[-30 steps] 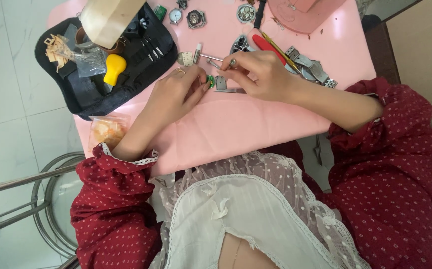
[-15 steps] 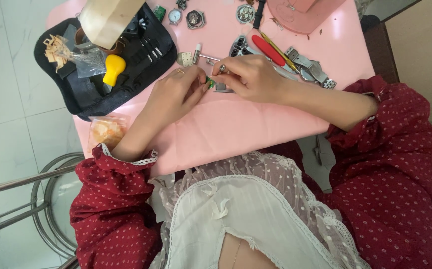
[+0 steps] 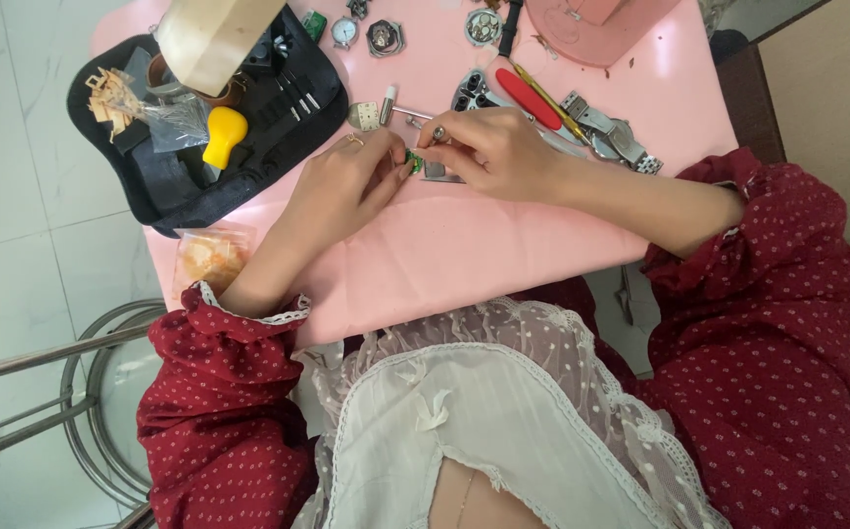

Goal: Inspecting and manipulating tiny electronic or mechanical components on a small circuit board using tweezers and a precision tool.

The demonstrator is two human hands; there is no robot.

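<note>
left hand (image 3: 346,181) pinching green part (image 3: 413,160) on pink table (image 3: 464,245) | right hand (image 3: 488,152) pinching thin tool (image 3: 437,132), tip now down at the part | I read: work closing in, hands barely shifted since earlier

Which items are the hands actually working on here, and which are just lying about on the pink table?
In hand:
- left hand pinching a small green part
- right hand holding a thin metal tool over a small grey piece

Lying about:
- black tool pouch with yellow bulb
- red-handled tool
- metal watch band
- watch cases
- clear packet
</note>
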